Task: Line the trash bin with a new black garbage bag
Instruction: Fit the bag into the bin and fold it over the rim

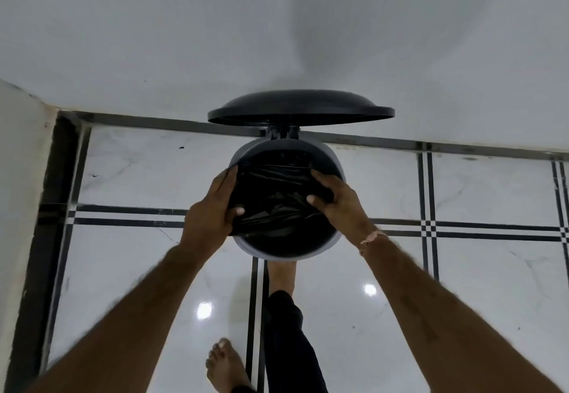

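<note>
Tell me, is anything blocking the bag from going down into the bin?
Nothing visible does. The lid stands open behind the trash bin, and both hands, left hand and right hand, hold the black garbage bag over its open mouth.

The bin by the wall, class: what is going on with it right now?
A person is fitting a black garbage bag into a round trash bin that stands on a tiled floor against a white wall. The lid is up. The left hand and right hand grip the bag on opposite sides of the opening. The bag is not yet folded over the rim.
</note>
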Tool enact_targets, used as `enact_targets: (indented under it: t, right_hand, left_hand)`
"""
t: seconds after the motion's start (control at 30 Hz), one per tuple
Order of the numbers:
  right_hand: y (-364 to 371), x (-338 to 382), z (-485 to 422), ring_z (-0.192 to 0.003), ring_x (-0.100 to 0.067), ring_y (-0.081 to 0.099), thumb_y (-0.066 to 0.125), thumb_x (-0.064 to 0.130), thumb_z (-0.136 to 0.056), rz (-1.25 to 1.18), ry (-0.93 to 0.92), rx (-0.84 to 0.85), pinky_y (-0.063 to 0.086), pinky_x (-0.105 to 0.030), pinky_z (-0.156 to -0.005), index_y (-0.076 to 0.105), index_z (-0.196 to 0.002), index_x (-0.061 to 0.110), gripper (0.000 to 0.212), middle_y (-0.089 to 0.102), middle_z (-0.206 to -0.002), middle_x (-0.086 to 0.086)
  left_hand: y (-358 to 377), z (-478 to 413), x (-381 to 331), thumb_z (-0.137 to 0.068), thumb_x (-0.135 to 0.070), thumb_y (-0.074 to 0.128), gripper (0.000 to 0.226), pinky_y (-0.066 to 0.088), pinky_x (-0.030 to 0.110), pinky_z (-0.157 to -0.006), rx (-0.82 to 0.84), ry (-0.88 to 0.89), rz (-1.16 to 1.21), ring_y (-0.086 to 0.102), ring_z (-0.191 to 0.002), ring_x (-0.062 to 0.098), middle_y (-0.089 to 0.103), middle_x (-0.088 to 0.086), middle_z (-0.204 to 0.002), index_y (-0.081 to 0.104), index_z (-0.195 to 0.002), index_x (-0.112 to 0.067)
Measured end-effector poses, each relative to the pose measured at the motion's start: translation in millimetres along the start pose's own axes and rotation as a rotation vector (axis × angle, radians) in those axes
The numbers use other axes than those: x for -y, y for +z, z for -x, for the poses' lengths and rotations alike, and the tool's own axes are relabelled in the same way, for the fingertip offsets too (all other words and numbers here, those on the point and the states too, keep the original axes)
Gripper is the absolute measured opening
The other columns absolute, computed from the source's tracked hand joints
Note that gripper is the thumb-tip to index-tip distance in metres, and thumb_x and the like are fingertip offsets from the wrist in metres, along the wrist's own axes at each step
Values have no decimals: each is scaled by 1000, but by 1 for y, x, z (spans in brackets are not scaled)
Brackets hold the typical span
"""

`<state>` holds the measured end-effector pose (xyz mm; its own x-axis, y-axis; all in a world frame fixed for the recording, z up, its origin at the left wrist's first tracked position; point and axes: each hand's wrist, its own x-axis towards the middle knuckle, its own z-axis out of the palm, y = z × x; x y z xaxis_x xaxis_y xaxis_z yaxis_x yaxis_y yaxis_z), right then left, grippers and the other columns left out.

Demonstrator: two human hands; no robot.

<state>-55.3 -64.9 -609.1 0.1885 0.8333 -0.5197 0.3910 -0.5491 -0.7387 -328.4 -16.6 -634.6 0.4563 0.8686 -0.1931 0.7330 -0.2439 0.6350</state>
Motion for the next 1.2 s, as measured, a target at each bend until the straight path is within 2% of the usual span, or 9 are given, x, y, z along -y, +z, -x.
enact_targets:
  t: [0.07, 0.17, 0.3, 0.4, 0.53, 0.6, 0.77, 0.97, 1.2]
  right_hand:
    - [-3, -10, -4, -133, -22, 56, 73, 18, -94, -76, 47, -31, 42, -43, -119, 60, -144, 20, 52, 62, -141, -2]
    - [-2, -17, -5, -126, -26, 63, 73, 23, -95, -375, 99, -78, 50, -45, -111, 63, -140, 19, 46, 68, -134, -4]
    - [-1, -19, -5, -119, -32, 66, 64, 7, -98, -965, 196, -136, 57, -48, -98, 65, -124, 10, 26, 70, -127, -10]
    - [-11, -24, -7, -99, -24, 66, 57, 12, -102, -1109, 277, -97, 61, -40, -72, 66, -110, 22, 16, 72, -107, -4]
    - [-19, -26, -16, -95, -22, 65, 50, 8, -104, -1063, 214, -34, 61, -33, -72, 67, -104, 18, 20, 72, -102, -4]
    - [-19, -23, -19, -100, -22, 71, 50, 6, -104, -995, 172, 9, 61, -32, -80, 70, -112, 15, 23, 76, -108, -5]
    - [-22, -25, -22, -121, -29, 68, 51, 7, -106, -755, 83, 22, 59, -35, -94, 60, -141, 6, 37, 69, -132, -13]
    - [-25, -21, -50, -140, -18, 53, 62, 10, -101, -297, -66, -41, 42, -41, -118, 54, -150, 19, 50, 57, -150, 0]
    - [-30, -18, -87, -128, -18, 64, 69, 16, -96, -277, -106, -193, 48, -45, -113, 66, -136, 16, 41, 70, -134, -3]
  left_hand:
    - [3, -6, -2, -89, -76, 37, 93, 51, 35, -84, -11, -59, 91, 56, -127, 21, 42, 4, -159, 24, -162, -19]
    - [11, -9, -16, -88, -63, 57, 81, 48, 34, -97, -75, -187, 364, 52, -128, 11, 57, -1, -144, 31, -155, -27]
    - [14, -3, -18, -93, -40, 69, 47, 60, 49, -85, -314, -527, 756, 69, -90, 18, 69, 1, -93, 51, -133, -23]
    - [16, 2, -5, -99, -24, 67, 14, 62, 47, -78, -357, -624, 827, 69, -80, 15, 72, 1, -85, 68, -111, -17]
    - [21, -5, -10, -100, -18, 65, 9, 56, 22, -54, -386, -607, 878, 64, -71, 15, 69, 2, -78, 65, -91, -15]
    - [23, -11, -13, -101, -14, 63, 13, 53, 20, -51, -377, -604, 949, 62, -64, 8, 68, 0, -75, 59, -90, -21]
    - [15, -22, -11, -103, -6, 56, 20, 58, 24, -63, -272, -545, 971, 67, -75, 8, 72, -4, -83, 71, -96, -18]
    - [11, -71, -12, -92, -13, 75, 6, 63, 39, -87, -469, -676, 958, 71, -73, 12, 77, 4, -85, 77, -96, -9]
    - [18, -119, 4, -82, -22, 85, 12, 63, 36, -87, -599, -730, 916, 71, -72, 13, 76, -3, -76, 75, -77, -17]
